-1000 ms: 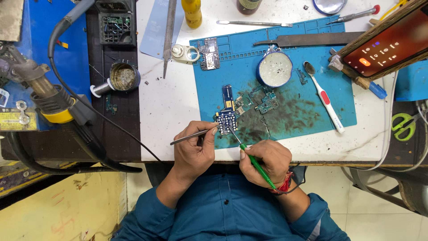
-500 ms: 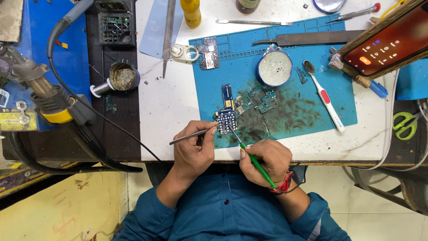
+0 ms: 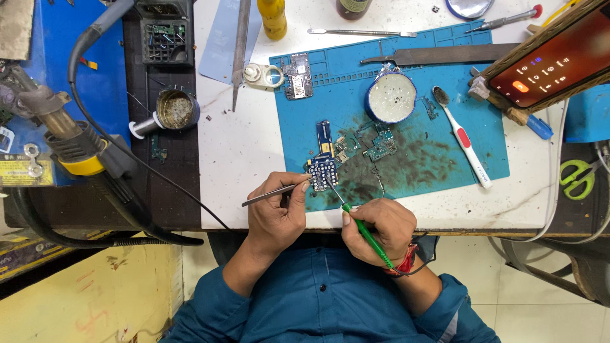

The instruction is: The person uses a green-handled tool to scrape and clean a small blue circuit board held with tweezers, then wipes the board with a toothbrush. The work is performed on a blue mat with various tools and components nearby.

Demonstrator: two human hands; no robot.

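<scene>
Your left hand (image 3: 274, 215) pinches metal tweezers (image 3: 276, 192) between thumb and fingers; their tips meet the left edge of a small blue circuit board (image 3: 324, 173). Your right hand (image 3: 379, 227) is closed around a green-handled iron (image 3: 365, 233), held like a pen. Its thin metal tip points up and left and reaches the board's right side; whether it actually touches cannot be told.

The board lies at the near left edge of the blue mat (image 3: 445, 152), just beyond both hands. A second narrow blue board (image 3: 324, 134) lies just beyond it. More board fragments (image 3: 380, 145) lie just to the right, on the stained part of the mat.

Farther on the mat stands a round tin (image 3: 390, 97) with pale contents. A white and red toothbrush (image 3: 462, 136) lies to its right. A grey board (image 3: 297, 75) rests at the mat's far left corner.

Left of the mat, on the white table (image 3: 235, 152), sits a small white fitting (image 3: 264, 75). A hot-air gun (image 3: 67, 136) with a black hose lies at the far left. A phone (image 3: 553, 60) leans at the far right, with green scissors (image 3: 577, 179) nearer.
</scene>
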